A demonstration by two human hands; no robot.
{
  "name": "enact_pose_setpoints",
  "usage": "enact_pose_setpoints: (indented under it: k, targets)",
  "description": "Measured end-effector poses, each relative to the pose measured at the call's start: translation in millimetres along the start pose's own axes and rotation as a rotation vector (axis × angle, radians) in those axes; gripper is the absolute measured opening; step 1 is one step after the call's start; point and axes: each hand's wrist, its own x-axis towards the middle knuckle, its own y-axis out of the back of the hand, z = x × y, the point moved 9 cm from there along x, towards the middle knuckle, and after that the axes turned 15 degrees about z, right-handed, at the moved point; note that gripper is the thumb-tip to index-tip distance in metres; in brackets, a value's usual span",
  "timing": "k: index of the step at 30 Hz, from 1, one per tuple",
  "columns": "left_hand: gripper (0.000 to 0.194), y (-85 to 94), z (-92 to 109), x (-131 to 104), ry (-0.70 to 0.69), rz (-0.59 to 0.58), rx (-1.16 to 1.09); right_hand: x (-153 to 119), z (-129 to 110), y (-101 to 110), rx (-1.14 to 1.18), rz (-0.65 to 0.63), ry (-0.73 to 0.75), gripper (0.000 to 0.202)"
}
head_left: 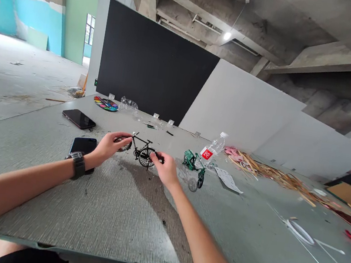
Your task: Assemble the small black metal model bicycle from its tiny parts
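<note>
A small black model bicycle (141, 148) with thin spoked wheels is standing upright between the two hands, near the middle of the grey, streaky-textured tabletop (97, 216). The left hand (109, 147) is closing its thumb and fingers on the front wheel, and the right hand (168, 171) is pinching the rear wheel's outer edge. A chunky black wristwatch (77, 164) is circling the left wrist, just above a dark, glossy phone (83, 146); a second black phone (79, 119) is lying farther off. To the right, a green model bicycle (194, 161) (its far wheel is looking black) is resting beside a clear plastic bottle (214, 147) with a red label, and a printed white paper sheet (228, 180) is lying nearby. Behind, a colourful paint palette (106, 103) is sitting near a large matte-black panel (153, 62).
</note>
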Motion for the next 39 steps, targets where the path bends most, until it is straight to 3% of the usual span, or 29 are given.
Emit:
enact_pose_setpoints:
  k: [8,13,20,27,33,39]
  targets:
    - [0.035,2.8,-20,20,0.138,-0.1,0.004,-2,-5,-11,-0.013,-0.184,0.038,0.046]
    - [0.038,20.1,-33,35,0.158,-0.027,0.04,3,13,5,-0.28,-0.231,0.114,0.04]
    - [0.048,37.0,-41,44,0.201,0.112,-0.056,-3,20,-3,-0.399,-0.373,0.178,0.03]
    - [0.053,44.0,-53,53,0.162,0.136,-0.004,-3,12,-3,-0.433,-0.365,0.198,0.017]
    - [0.055,57.4,-61,66,0.053,0.156,0.326,1,14,3,-0.458,-0.31,0.184,0.017]
    - [0.049,58.8,-53,68,-0.044,0.119,0.584,15,25,18,-0.316,-0.148,0.091,0.022]
